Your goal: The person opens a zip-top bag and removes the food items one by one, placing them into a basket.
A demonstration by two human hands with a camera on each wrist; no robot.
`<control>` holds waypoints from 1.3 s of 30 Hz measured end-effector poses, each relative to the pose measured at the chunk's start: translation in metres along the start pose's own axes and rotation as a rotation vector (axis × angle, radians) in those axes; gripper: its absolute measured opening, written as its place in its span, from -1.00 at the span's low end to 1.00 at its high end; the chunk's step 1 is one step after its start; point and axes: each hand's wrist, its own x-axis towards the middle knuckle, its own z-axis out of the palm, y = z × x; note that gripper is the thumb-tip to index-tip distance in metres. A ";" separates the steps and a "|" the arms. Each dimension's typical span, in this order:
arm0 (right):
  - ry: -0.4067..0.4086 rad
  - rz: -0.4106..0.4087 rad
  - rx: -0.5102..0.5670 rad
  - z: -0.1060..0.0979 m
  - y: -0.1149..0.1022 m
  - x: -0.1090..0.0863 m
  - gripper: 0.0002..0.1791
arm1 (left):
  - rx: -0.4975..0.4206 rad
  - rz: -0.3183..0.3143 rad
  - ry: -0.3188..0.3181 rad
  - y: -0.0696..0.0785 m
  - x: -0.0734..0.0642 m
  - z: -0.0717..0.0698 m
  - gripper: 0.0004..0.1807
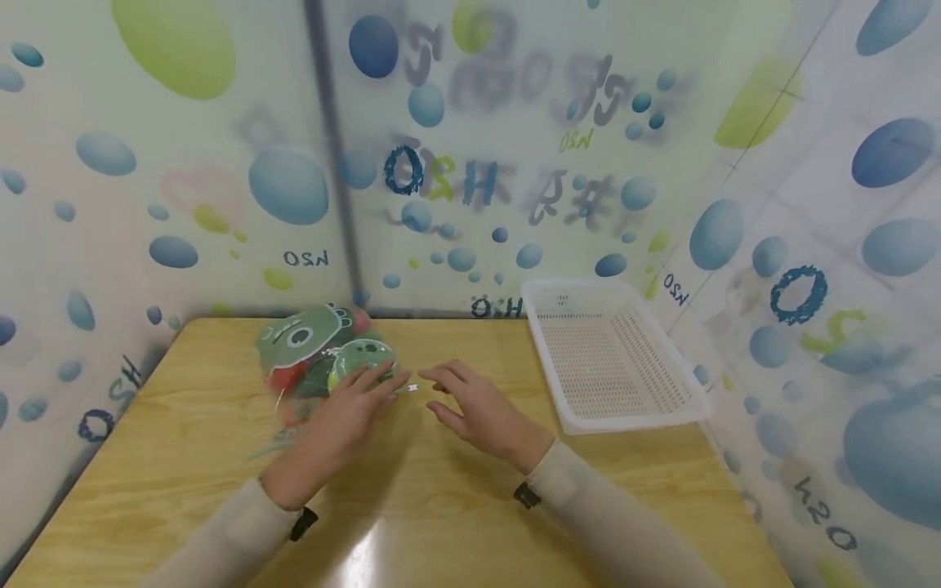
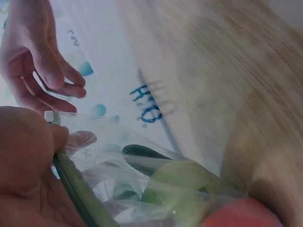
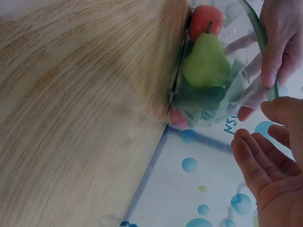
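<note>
A clear zip bag with a green frog print lies on the wooden table. Inside it are a green toy pear, a red toy apple and darker green pieces. My left hand pinches the bag's green zip edge, with fingers on both sides of the film. The small white slider sits at the end of that edge. My right hand hovers just right of the slider, fingers relaxed, holding nothing. In the left wrist view my left hand grips the zip strip beside the slider.
A white perforated plastic basket stands at the table's back right. Bubble-patterned plastic sheeting walls the table on three sides. Bare wood lies in front of both hands.
</note>
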 end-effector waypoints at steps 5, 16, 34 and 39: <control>0.060 0.002 0.038 0.002 0.001 -0.002 -0.62 | -0.047 0.000 -0.026 0.013 0.006 0.002 -0.52; 0.174 -0.001 0.029 0.000 0.007 -0.015 -0.81 | -0.122 0.047 -0.032 0.035 0.017 0.015 -0.53; 0.246 0.018 -0.037 -0.019 0.012 -0.024 -0.79 | -0.167 0.131 0.150 0.059 0.035 0.012 -0.64; 0.248 0.016 -0.043 -0.016 0.007 -0.019 -0.81 | -0.132 0.152 0.270 0.062 0.035 0.011 -0.80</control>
